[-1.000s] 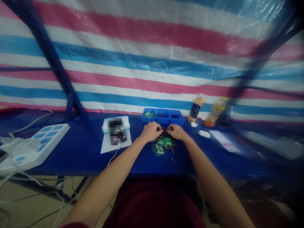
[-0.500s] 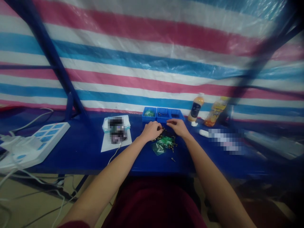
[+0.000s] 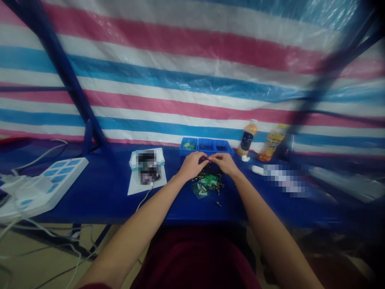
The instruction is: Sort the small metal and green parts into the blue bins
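Observation:
My left hand [image 3: 194, 163] and my right hand [image 3: 224, 163] meet fingertip to fingertip just in front of the blue bins. Both are closed in a pinch; whatever sits between the fingers is too small and dark to name. Below them on the table lies a loose pile of small brass-coloured and dark parts [image 3: 217, 186] mixed with green pieces [image 3: 207, 179]. A clear packet with white strips [image 3: 201, 189] lies at the pile's near edge. Closer to me rests a single small screw-like part [image 3: 219, 204].
Three small blue bins [image 3: 206, 144] stand behind my hands, the left one holding green pieces. Two drink bottles [image 3: 247, 138] are at the back right. A white power strip [image 3: 57, 184] with cables lies left, and a device with a cable rests on white paper [image 3: 134, 182].
My right hand has moved left so that its fingertips now meet those of my left hand. The pile and bins stay as they were.

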Motion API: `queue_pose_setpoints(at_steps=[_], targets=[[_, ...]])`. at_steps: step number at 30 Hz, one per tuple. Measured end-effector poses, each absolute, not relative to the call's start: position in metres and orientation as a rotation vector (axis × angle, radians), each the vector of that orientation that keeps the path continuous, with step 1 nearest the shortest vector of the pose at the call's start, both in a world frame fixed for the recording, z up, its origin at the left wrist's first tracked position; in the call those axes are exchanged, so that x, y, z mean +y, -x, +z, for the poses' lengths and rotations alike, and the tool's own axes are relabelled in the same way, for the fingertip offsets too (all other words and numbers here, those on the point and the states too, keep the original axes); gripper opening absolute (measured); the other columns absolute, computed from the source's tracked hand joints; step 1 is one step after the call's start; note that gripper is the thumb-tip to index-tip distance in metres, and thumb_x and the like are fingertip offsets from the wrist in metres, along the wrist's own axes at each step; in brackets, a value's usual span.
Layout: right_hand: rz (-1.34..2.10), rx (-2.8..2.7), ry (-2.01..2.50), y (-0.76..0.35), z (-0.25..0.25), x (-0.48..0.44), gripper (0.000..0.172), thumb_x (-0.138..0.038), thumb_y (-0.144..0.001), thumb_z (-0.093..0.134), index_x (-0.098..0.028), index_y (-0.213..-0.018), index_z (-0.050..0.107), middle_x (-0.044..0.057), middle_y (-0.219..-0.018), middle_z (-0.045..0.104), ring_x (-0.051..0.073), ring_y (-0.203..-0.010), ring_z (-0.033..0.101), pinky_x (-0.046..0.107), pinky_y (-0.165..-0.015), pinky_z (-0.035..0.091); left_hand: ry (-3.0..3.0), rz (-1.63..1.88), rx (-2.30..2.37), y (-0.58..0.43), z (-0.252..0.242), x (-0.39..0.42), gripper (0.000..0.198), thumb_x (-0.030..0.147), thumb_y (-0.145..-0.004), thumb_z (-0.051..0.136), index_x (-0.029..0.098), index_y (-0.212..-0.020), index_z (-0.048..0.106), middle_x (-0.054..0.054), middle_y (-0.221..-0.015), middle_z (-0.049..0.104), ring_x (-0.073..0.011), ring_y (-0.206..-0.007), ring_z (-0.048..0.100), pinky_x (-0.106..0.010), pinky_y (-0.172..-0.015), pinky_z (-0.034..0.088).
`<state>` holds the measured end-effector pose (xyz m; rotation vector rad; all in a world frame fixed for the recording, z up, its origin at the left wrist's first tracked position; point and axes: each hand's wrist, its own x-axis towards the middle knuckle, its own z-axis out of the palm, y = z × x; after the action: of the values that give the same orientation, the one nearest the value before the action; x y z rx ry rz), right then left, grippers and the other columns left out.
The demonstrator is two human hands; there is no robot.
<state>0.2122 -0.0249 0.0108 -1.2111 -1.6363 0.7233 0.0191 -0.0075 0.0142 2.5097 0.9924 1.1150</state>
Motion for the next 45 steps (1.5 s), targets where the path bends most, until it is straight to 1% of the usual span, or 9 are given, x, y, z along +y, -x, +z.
queue_pose_setpoints(at_steps=[5, 10, 16, 20, 22, 28, 33, 37, 45], targets=[[0.688, -1.678, 1.249, -0.210, 0.011, -0.026, 0.041, -0.056, -0.082, 0.060, -0.016, -0.073, 0.068, 0.003, -0.069, 0.066, 0.016, -0.066, 0.056, 0.029, -0.066, 0.043, -2.512, 1.158, 0.958, -0.020, 0.017, -0.010, 0.019, 0.035, -0.092, 0.056, 0.021, -0.092, 0.067, -0.004, -0.092, 0.069, -0.0208, -0.087, 0.062, -0.034, -0.079, 0.048], [0.799, -1.700, 1.176, -0.209, 0.010, -0.026, 0.038, -0.055, -0.082, 0.060, -0.017, -0.082, 0.065, 0.001, -0.074, 0.065, 0.014, -0.065, 0.053, 0.027, -0.064, 0.042, -2.481, 1.148, 0.968, -0.021, 0.018, -0.011, 0.020, 0.036, -0.092, 0.055, 0.020, -0.092, 0.067, -0.004, -0.092, 0.070, -0.0207, -0.088, 0.063, -0.033, -0.079, 0.048], [0.899, -1.526, 1.232, -0.209, 0.006, -0.018, 0.034, -0.049, -0.083, 0.058, -0.017, -0.069, 0.058, -0.001, -0.060, 0.055, 0.012, -0.055, 0.050, 0.025, -0.057, 0.039, -2.407, 1.119, 1.105, -0.018, 0.021, -0.015, 0.039, 0.055, -0.093, 0.047, 0.023, -0.102, 0.067, -0.005, -0.093, 0.071, -0.0216, -0.084, 0.064, -0.033, -0.076, 0.048], [0.844, -1.326, 1.289, -0.209, 0.003, -0.013, 0.047, -0.047, -0.083, 0.060, -0.016, -0.119, 0.058, 0.000, -0.073, 0.065, 0.012, -0.052, 0.053, 0.025, -0.053, 0.041, -2.365, 1.059, 1.281, -0.015, 0.019, -0.011, 0.045, 0.056, -0.096, 0.038, 0.023, -0.096, 0.068, -0.005, -0.090, 0.072, -0.0223, -0.081, 0.065, -0.033, -0.072, 0.047], [0.758, -1.393, 1.398, -0.212, 0.002, -0.012, 0.053, -0.042, -0.084, 0.061, -0.017, -0.130, 0.054, 0.001, -0.075, 0.067, 0.012, -0.052, 0.055, 0.025, -0.055, 0.044, -2.391, 1.000, 1.373, -0.014, 0.017, -0.007, 0.038, 0.053, -0.095, 0.043, 0.023, -0.094, 0.068, -0.004, -0.091, 0.073, -0.0227, -0.083, 0.065, -0.033, -0.074, 0.047], [0.312, -1.808, 1.739, -0.225, -0.002, -0.015, 0.026, -0.024, -0.083, 0.059, -0.022, -0.104, 0.074, 0.003, -0.087, 0.074, 0.019, -0.083, 0.066, 0.029, -0.082, 0.048, -2.509, 0.793, 1.580, -0.014, 0.009, -0.002, 0.021, 0.034, -0.088, 0.052, 0.027, -0.097, 0.070, -0.004, -0.103, 0.072, -0.0266, -0.097, 0.063, -0.038, -0.083, 0.048], [0.264, -1.990, 1.831, -0.217, 0.000, -0.020, 0.022, -0.037, -0.086, 0.060, -0.032, -0.098, 0.077, 0.001, -0.106, 0.074, 0.027, -0.108, 0.062, 0.037, -0.092, 0.045, -2.525, 0.749, 1.568, -0.013, 0.008, -0.002, 0.023, 0.034, -0.089, 0.051, 0.028, -0.098, 0.072, -0.005, -0.104, 0.071, -0.0268, -0.099, 0.062, -0.039, -0.085, 0.047], [0.248, -2.007, 1.920, -0.215, 0.002, -0.023, 0.023, -0.044, -0.085, 0.062, -0.033, -0.099, 0.077, 0.003, -0.103, 0.075, 0.029, -0.111, 0.059, 0.041, -0.090, 0.043, -2.531, 0.766, 1.517, -0.014, 0.008, -0.003, 0.024, 0.036, -0.089, 0.051, 0.027, -0.097, 0.072, -0.005, -0.101, 0.071, -0.0269, -0.097, 0.062, -0.038, -0.083, 0.048], [0.326, -1.946, 1.874, -0.214, -0.002, -0.023, 0.016, -0.033, -0.084, 0.065, -0.029, -0.098, 0.072, 0.001, -0.095, 0.073, 0.022, -0.096, 0.062, 0.034, -0.081, 0.041, -2.512, 0.822, 1.483, -0.015, 0.007, -0.002, 0.021, 0.038, -0.088, 0.054, 0.027, -0.094, 0.071, -0.005, -0.099, 0.071, -0.0271, -0.095, 0.063, -0.039, -0.082, 0.048]])
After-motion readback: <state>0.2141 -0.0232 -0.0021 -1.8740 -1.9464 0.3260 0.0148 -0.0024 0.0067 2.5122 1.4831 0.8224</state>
